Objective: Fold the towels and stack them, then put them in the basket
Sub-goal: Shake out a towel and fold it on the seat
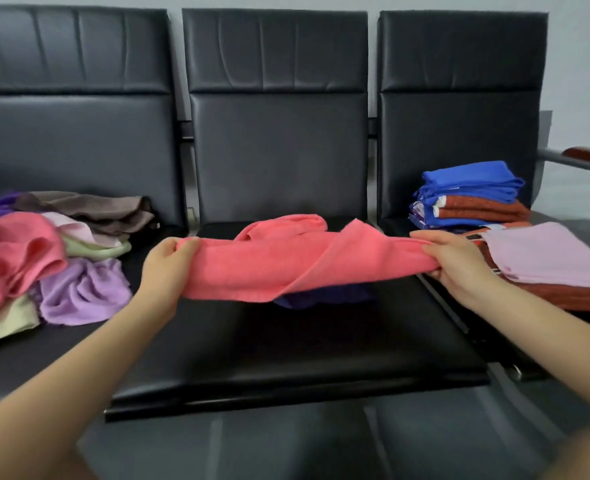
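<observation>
A coral pink towel (286, 261) hangs stretched and twisted above the middle seat. My left hand (165, 268) grips its left end and my right hand (456, 258) grips its right end. Under it a dark purple towel (321, 297) lies on the seat, mostly hidden. A heap of unfolded towels (44, 258) in pink, lilac, pale green and brown covers the left seat. On the right seat lie a stack of folded blue and rust towels (470, 195) and a nearer stack topped by a pale pink towel (550, 254). No basket is in view.
Three black padded seats (286, 348) with tall backrests form a row against a pale wall. A metal armrest with a wooden top (584, 157) juts out at the far right. The seat's front edge lies close to me.
</observation>
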Motion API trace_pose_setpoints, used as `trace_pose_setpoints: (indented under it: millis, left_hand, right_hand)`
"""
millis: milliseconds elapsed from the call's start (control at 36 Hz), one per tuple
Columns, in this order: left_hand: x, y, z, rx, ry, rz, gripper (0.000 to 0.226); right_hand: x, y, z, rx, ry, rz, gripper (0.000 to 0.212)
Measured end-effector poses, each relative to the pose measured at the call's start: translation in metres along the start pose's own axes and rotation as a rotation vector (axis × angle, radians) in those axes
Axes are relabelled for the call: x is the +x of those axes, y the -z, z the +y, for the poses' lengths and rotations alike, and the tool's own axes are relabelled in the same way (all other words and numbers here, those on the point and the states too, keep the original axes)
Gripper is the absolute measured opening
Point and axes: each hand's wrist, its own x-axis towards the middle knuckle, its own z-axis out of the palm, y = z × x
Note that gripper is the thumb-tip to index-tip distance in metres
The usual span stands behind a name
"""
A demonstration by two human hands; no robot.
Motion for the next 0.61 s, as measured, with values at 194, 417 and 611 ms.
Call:
trace_pose_setpoints:
  millis: [194, 417, 611]
  left_hand:
    - [-0.021, 0.011, -0.028, 0.475, -0.136, -0.214, 0.012]
    - [-0.031, 0.000, -0.047, 0.898, -0.172, -0.511, 0.018]
    - [-0.011, -0.042, -0.033, 0.733, -0.095, -0.405, 0.033]
  right_hand:
    - [-0.016, 0.015, 0.001, -0.028, -0.117, -0.063, 0.017]
    - [-0.026, 0.014, 0.025, -0.943, 0.026, -0.252, 0.021]
    - [-0.002, -0.024, 0.019, -0.925, 0.037, -0.158, 0.016]
